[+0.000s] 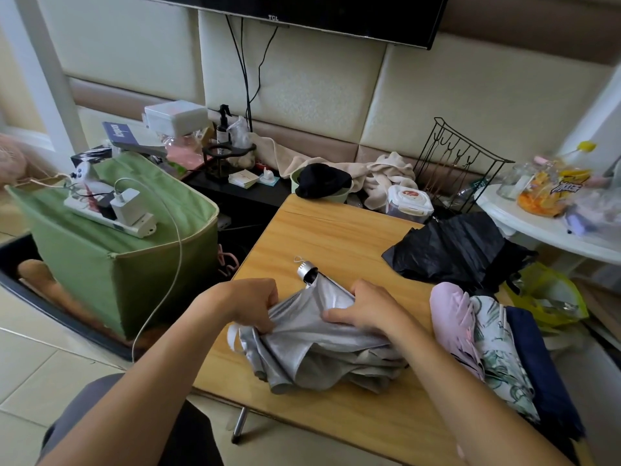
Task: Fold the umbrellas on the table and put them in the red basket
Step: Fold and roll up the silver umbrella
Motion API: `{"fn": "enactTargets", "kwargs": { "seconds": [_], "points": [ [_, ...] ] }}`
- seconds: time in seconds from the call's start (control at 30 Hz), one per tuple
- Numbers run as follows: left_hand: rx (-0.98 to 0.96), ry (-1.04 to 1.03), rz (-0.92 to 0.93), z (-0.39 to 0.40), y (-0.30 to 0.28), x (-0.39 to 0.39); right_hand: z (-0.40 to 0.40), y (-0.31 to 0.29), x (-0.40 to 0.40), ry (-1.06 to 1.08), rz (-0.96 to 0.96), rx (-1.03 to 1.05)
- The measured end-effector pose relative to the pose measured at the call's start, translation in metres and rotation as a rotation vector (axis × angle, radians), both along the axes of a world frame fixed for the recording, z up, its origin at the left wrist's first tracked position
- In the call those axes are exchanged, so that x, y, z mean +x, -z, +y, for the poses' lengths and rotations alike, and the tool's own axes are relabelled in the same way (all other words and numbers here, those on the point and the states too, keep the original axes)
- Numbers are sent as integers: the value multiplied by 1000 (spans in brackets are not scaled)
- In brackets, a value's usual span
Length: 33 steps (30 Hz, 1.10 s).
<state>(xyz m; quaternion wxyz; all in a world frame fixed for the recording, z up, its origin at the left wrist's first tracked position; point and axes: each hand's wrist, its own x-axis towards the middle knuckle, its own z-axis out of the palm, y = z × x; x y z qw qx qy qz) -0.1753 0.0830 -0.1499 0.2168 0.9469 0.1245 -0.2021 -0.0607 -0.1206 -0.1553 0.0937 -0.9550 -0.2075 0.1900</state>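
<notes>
A silver umbrella (312,344) lies crumpled near the table's (336,237) front edge, handle end pointing toward the far side. A black umbrella (460,253) sprawls over the right edge. Three more — pink (453,321), leaf-patterned (500,358), navy (534,364) — lie side by side at the front right corner.

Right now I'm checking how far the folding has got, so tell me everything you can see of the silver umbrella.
The silver umbrella lies collapsed on the wooden table, near its front edge. Its shiny, metallic-looking grey canopy is loose and crumpled, not yet rolled tight. A silver-capped handle end with a small cord loop points away from the person. The left hand pinches a fold of fabric at the left side; the right hand grips the canopy near the handle. A white strap shows at the lower left.
</notes>
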Motion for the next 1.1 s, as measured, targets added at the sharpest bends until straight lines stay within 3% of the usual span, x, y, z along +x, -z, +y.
{"fn": "enactTargets", "kwargs": {
  "seconds": [0.27, 0.57, 0.67, 0.8, 0.97, 1.1],
  "points": [
    [48, 20, -23, -14, -2, -2, 14, -8, -2, 69, 146, 56],
    [-44, 5, -179, -47, 12, 4, -7, -21, 33, -115, 37, 43],
    [84, 158, -362, -52, 10, 2, -14, -16, 42, -196, 45, 58],
    [-51, 403, -468, -58, 4, 8, -21, -6, 43, -274, 11, 81],
    [52, 270, -536, -59, 17, 25, -35, 6, 28, -269, -45, 50],
    [113, 277, -482, -56, 22, 31, -55, 18, 17, -274, -253, -55]
  ]
}}
